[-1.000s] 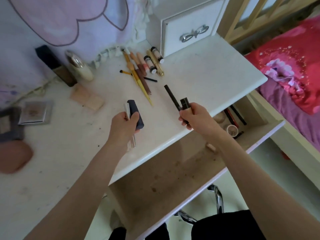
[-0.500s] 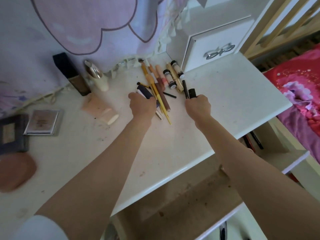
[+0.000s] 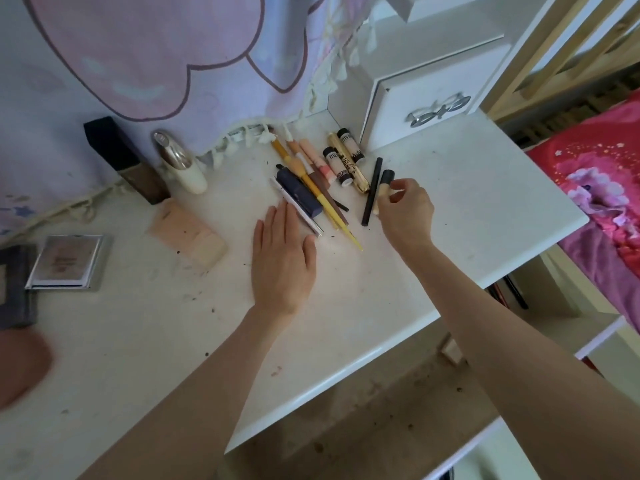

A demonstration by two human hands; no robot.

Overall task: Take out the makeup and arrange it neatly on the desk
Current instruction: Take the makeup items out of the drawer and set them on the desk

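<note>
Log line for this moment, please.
left hand: flat on desk, touching navy tube | right hand: pinching black-capped tube | drawer: open

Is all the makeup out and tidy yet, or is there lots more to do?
Mostly laid out: pencils and tubes sit in a row by the white drawer box. The left hand lies flat beside the dark blue stick. The right hand is placing a black-capped tube next to a black pencil. A few items still show in the open drawer below.
</note>
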